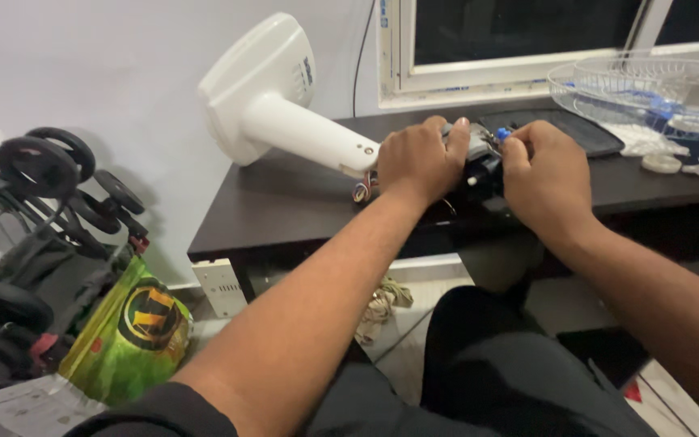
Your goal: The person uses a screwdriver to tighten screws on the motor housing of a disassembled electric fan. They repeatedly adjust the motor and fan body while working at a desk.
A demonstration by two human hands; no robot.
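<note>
Green bag: a glossy green and yellow package (131, 328) lay on the floor at about 8 o'clock from the hands, with a round dark and gold emblem on its face and a small red patch low on its left side.
White sheet: a pale printed wrapper or paper (30, 405) lay at the bag's 7 o'clock, too blurred to read.
Socket plate: one white rectangular plate (220, 285) sat under the desk's left corner.
Hands: two, both the person's own.
Left hand: the left hand (421, 158) was closed around the top of the fan motor unit (479, 158), fingers curled over it.
Right hand: the right hand (545, 174) was pinched narrow on a small blue-tipped part (502, 133) at the unit's 12 o'clock edge; what exactly it held I cannot tell.
Motor unit: it rested on the dark desk (285, 210) between the two hands, with coloured wires (362, 191) showing at its 9 o'clock.
Fan stand: one white neck and base (273, 97) lay tipped at 10 o'clock, touching the unit.
Grille: wire fan guard pieces (649, 85) sat at 2 o'clock; their count was unclear.
Small parts: two pale pieces (681, 166) lay at 3 o'clock.
Stroller: a folded black wheeled frame (38, 226) stood at 9 o'clock.
In the way: the hands covered most of the unit.
</note>
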